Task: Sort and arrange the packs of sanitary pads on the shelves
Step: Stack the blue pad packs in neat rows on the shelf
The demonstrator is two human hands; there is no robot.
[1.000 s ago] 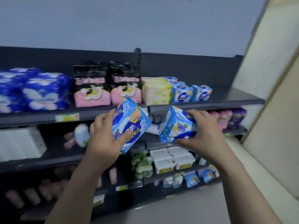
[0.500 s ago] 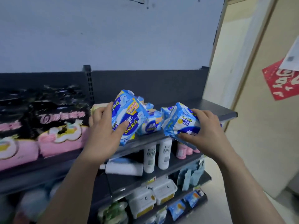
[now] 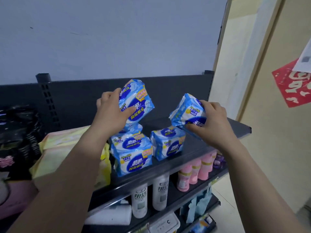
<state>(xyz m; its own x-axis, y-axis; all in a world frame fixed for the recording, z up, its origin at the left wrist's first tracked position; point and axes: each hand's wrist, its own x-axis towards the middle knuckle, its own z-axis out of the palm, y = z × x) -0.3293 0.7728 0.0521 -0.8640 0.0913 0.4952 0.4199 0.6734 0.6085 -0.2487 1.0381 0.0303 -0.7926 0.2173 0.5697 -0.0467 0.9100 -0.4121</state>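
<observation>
Grip: left hand (image 3: 109,115) curled round blue pad pack (image 3: 136,101), held above top shelf (image 3: 239,130) over stacked blue packs (image 3: 133,153) | right hand (image 3: 213,125) curled round second blue pack (image 3: 186,113), tilted above lone pack (image 3: 168,145) on top shelf | yellow packs (image 3: 67,145) further left on top shelf

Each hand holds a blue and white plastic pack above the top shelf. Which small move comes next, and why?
Probably lower the blue and white plastic pack in the right hand onto the single matching pack on the dark metal shelf: it hangs tilted above that pack, whose top is bare, and the stack beside it is taller.
</observation>
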